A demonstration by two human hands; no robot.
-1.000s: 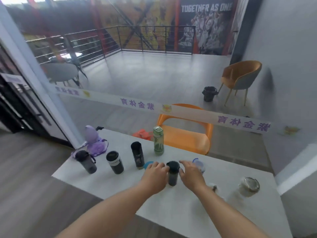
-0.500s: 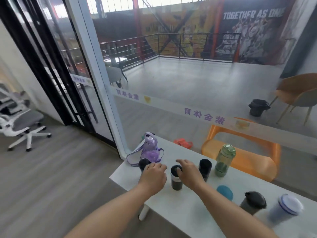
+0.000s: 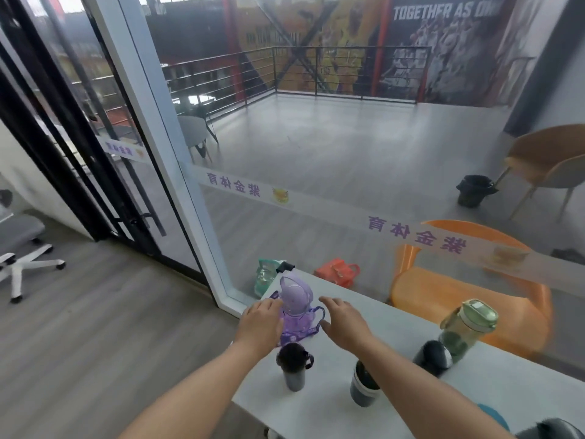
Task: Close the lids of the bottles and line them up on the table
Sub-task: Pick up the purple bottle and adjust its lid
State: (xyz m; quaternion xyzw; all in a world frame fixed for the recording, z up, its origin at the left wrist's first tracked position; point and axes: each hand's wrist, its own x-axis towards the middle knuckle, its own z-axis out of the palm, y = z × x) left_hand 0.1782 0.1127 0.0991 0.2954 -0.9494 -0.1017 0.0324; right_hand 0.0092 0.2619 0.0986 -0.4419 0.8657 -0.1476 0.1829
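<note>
At lower centre of the frame, the white table (image 3: 316, 410) carries the bottles, with its right end cut off by the frame edge. The purple bottle (image 3: 296, 308) stands at the far left corner of the table, its lid raised and its strap lying around the base. The left hand (image 3: 261, 324) rests against the bottle's left side with fingers loosely curled; whether they grip it cannot be determined, as the fingertips are hidden behind the bottle. The right hand (image 3: 343, 321) is just beside the bottle's right side, fingers spread wide, apparently not touching. Nearer the camera stand a dark bottle with loop (image 3: 294, 365) and a black tumbler (image 3: 364, 388), the latter partly covered by the right forearm. Further right, a black-capped bottle (image 3: 433, 358) overlaps the green bottle (image 3: 467, 326). A blue lid (image 3: 495, 416) and another dark cap (image 3: 552, 429) are cut off at the lower right corner and blurred.
</note>
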